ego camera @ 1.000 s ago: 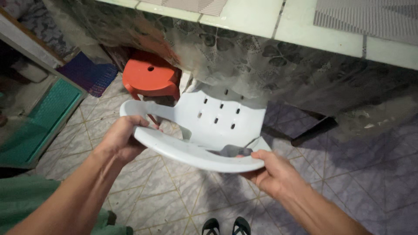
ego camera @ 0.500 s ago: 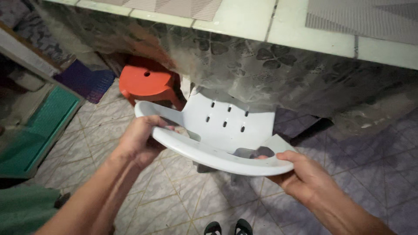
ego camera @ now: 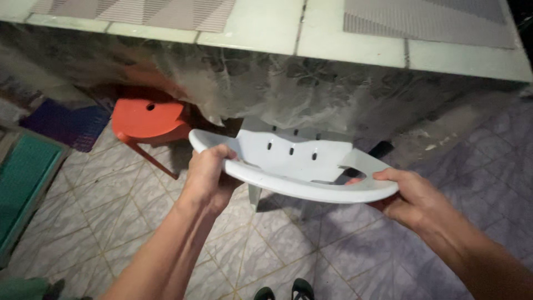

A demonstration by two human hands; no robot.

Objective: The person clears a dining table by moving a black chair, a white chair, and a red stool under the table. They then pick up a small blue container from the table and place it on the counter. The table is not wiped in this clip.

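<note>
You face a tiled table [ego camera: 266, 25] draped in floral plastic; orange stool [ego camera: 147, 119] left (dim light), patterned floor tiles [ego camera: 89, 211] below.

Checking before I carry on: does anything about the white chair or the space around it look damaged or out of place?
Nothing is plainly broken. The white plastic chair is held by both hands, left hand and right hand, on its curved top rail. Its seat is tucked under the table's tablecloth, beside an orange stool.

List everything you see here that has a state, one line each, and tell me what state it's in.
White plastic chair: gripped by its top rim with both hands, seat facing the table.
Left hand: closed on the chair's rim.
Right hand: closed on the chair's rim.
Orange plastic stool: upright on the tiled floor, partly under the table.
Clear patterned table cover: hanging over the table's edge.
</note>
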